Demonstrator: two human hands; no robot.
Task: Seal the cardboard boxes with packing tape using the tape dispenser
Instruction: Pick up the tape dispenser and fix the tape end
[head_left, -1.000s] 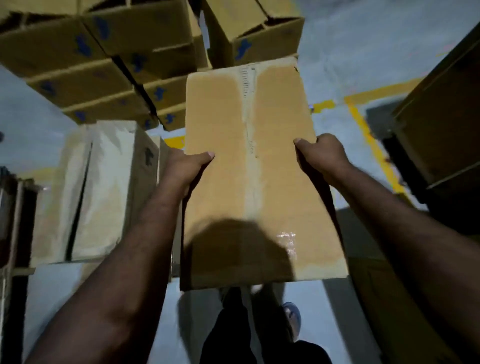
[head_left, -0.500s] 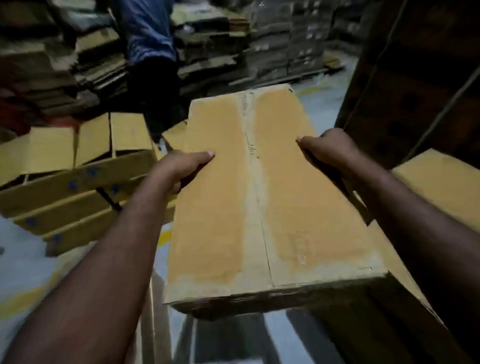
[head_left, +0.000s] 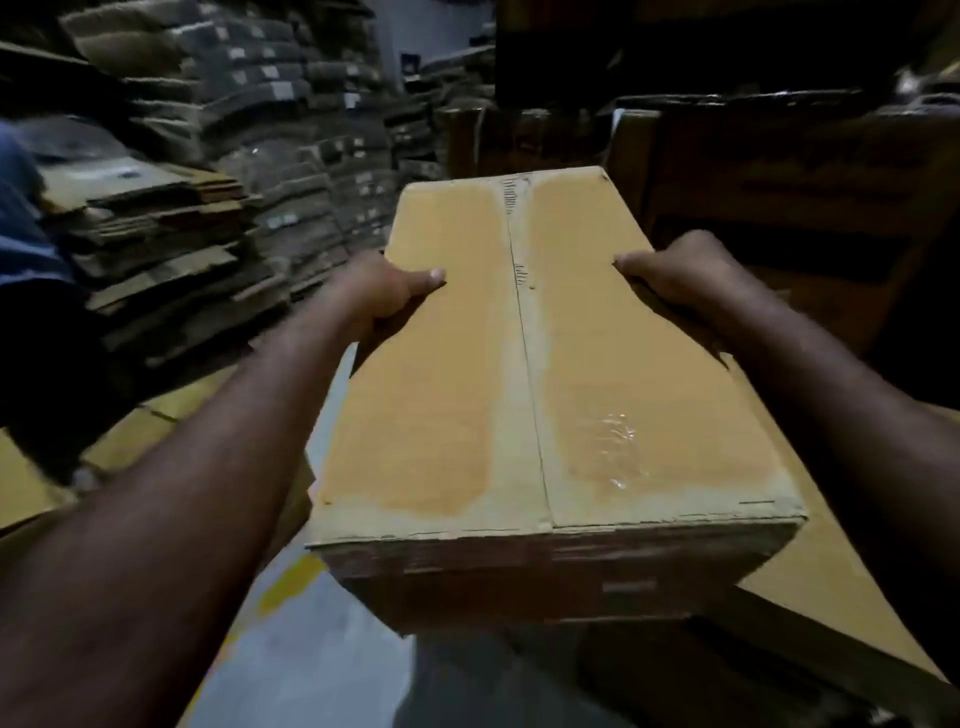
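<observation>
l hand (head_left: 382, 293), r hand (head_left: 675, 270), box (head_left: 441, 415) betw.

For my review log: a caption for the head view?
Left hand and right hand grip a taped box by its sides near stacked cardboard.

One camera sits on the person's head. It looks forward and down, along both arms, at a cardboard box (head_left: 441, 389) held close in front (so close that it fills the middle). The wide lens also takes in stacks of flat cardboard (head_left: 171, 244) farther off on the left and the floor (head_left: 311, 670) below.
</observation>
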